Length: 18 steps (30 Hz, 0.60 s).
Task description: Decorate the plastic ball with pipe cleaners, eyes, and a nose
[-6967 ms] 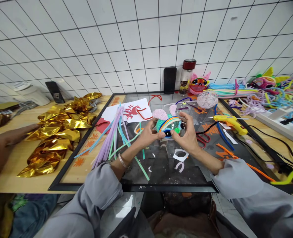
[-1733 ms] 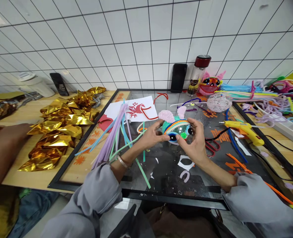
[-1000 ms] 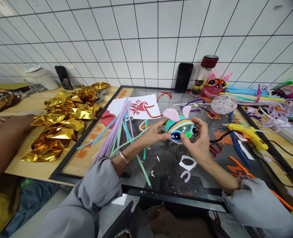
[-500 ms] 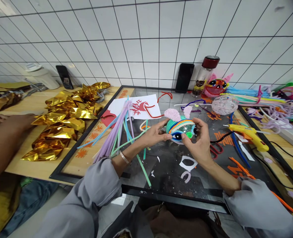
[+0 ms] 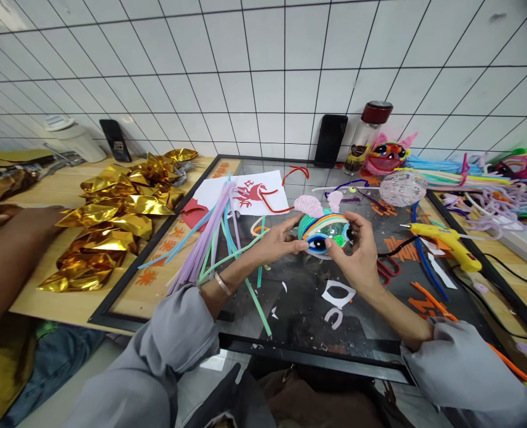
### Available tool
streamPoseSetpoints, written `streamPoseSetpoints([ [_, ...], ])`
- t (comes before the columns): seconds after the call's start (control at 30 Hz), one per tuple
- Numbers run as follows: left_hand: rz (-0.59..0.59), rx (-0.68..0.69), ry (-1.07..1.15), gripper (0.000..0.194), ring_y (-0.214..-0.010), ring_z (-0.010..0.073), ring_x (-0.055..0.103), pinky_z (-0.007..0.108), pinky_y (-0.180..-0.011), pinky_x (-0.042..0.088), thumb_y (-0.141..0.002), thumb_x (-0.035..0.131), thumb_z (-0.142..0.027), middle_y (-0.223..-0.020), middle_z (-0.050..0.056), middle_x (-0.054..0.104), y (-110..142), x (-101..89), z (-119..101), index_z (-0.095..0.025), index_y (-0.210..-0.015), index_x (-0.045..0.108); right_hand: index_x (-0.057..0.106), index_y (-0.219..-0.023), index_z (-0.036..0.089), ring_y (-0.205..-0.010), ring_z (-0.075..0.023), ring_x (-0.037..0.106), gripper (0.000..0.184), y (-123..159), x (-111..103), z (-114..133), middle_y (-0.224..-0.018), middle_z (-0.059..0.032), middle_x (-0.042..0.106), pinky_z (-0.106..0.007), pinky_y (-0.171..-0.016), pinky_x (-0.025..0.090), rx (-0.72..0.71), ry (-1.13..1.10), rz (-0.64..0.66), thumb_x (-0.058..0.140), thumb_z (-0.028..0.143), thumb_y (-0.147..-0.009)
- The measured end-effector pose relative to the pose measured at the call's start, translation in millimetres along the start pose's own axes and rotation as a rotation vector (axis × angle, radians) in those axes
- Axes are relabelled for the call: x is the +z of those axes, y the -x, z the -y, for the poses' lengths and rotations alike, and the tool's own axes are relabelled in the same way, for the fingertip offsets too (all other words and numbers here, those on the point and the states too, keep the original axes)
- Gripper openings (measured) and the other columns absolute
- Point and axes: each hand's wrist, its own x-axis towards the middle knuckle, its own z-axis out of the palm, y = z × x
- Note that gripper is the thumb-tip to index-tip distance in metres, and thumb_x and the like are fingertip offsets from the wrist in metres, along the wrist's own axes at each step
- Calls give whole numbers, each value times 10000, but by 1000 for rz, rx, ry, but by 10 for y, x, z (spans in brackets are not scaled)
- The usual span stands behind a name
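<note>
Between my two hands is a round pipe-cleaner animal head (image 5: 323, 226) with pink ears, striped coloured bands, big blue-rimmed eyes and a green nose. Part of its clear ball body shows at the front. My left hand (image 5: 285, 241) grips its left side, thumb beside one eye. My right hand (image 5: 359, 249) holds the other side, with the thumb close to the nose. Below it on the dark tabletop lie a white paper cutout (image 5: 337, 294) and a pale curved piece (image 5: 333, 318). Red-handled scissors (image 5: 388, 270) lie partly behind my right wrist.
Loose pipe cleaners (image 5: 207, 238) lie left of my forearm. On the right is a yellow glue gun (image 5: 446, 241) with a cord. A bottle (image 5: 366, 142), a phone (image 5: 330, 141) and a clear ball (image 5: 402, 188) stand behind. Gold foil (image 5: 112, 208) and another person's arm (image 5: 13, 261) are left.
Almost nothing differs; both hands keep hold of the animal head in the same place. The view has shifted very slightly.
</note>
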Motion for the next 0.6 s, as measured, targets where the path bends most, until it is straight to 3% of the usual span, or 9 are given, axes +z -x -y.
streamPoseSetpoints([
  [0.6,-17,-33,18,961,-771,135,609,271,-665,526,-694,854,-468,-1436,133,554,19,21,-84,-263,-1529,423,495,-1294,238,-1201,-291,545,540,1,-53,52,-1261,-112,550,-518,-1048,452,56,-69,44,674,488,-851],
])
